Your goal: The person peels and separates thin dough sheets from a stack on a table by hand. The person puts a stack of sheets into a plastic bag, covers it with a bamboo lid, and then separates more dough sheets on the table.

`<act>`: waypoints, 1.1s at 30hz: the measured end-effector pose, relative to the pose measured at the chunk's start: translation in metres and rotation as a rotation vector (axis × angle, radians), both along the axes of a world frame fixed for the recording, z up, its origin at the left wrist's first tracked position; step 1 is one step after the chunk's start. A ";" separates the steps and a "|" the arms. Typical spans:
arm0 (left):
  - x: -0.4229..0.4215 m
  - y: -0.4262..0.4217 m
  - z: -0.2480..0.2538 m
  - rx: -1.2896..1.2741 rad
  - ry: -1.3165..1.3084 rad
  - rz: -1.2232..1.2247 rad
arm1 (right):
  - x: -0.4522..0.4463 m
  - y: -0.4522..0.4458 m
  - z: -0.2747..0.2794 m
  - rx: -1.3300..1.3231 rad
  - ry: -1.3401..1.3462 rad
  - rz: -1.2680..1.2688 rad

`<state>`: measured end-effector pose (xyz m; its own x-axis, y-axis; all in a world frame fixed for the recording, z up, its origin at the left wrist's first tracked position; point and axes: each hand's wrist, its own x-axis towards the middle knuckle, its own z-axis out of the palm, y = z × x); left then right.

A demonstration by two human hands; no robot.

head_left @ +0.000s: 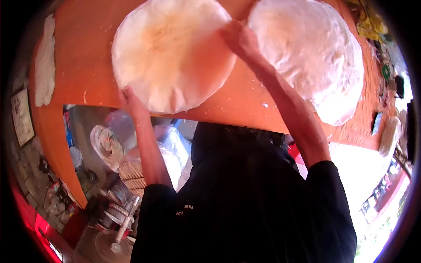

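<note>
A large round sheet of thin dough [162,52] lies on the orange table [87,57], whitish with a yellow-orange tint near its middle. My left hand [130,100] is at its lower left edge, thumb and fingers closed on the rim. At its right edge is my right hand [240,38], fingers bent together and slightly blurred; the dough beside it looks smeared by motion. To the right lies a second large, wrinkled pale sheet [307,57], close to my right hand and forearm.
A long pale strip [45,61] lies at the table's left end. Below the table edge are plastic bags [169,140], a slatted basket [132,175] and a rod [127,220]. Yellow material [370,22] and small items sit at the far right.
</note>
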<state>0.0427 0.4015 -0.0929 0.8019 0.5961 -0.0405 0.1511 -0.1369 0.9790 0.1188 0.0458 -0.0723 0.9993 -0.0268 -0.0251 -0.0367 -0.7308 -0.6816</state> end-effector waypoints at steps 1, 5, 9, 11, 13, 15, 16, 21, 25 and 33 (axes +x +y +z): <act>0.001 0.003 -0.004 -0.018 0.006 -0.012 | 0.008 -0.002 -0.018 -0.106 0.044 0.093; -0.001 0.010 0.007 -0.251 0.054 -0.012 | -0.009 -0.016 -0.040 -0.119 -0.533 -0.064; -0.014 0.027 0.033 0.025 0.027 0.033 | -0.071 -0.085 0.066 0.121 -0.256 -0.289; -0.019 0.037 0.039 0.226 -0.121 0.053 | -0.106 -0.156 0.076 0.327 -0.096 -0.547; -0.020 0.024 0.063 0.309 -0.223 -0.002 | -0.142 -0.236 0.062 0.353 -0.123 -0.892; -0.014 -0.029 0.103 0.213 -0.216 -0.027 | -0.168 -0.288 0.061 0.580 0.023 -1.019; -0.014 -0.057 0.116 0.127 -0.208 -0.040 | -0.169 -0.296 0.066 0.717 0.111 -1.053; -0.033 -0.154 0.126 -0.030 -0.097 -0.484 | -0.160 -0.304 0.078 0.867 0.336 -1.044; -0.066 -0.232 0.112 -0.362 0.219 -0.782 | -0.144 -0.301 0.071 0.683 0.394 -0.791; -0.086 -0.296 0.074 -0.838 0.602 -0.870 | -0.124 -0.288 0.199 0.632 0.039 -0.451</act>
